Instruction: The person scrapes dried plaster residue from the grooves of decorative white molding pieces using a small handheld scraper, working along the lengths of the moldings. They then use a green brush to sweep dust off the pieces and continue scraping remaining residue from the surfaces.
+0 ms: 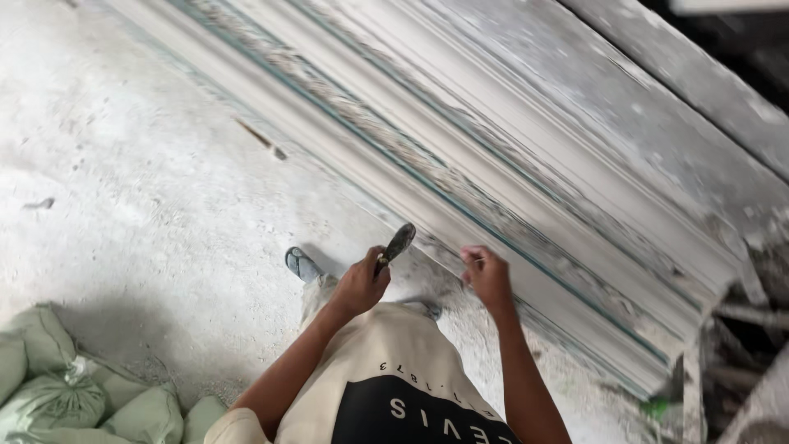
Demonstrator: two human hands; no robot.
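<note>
Gripping one dark-bladed scraper, blade raised, the left hand keeps its fingers curled tight around the handle; the right hand, fingers bunched, touches one long white moulding above the floor.

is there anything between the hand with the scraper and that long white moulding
Nothing visible. The left hand holds a small dark-bladed scraper, blade tip up, just short of the long white moulding's edge. The right hand sits at that edge, off to the side rather than in the way.
</note>
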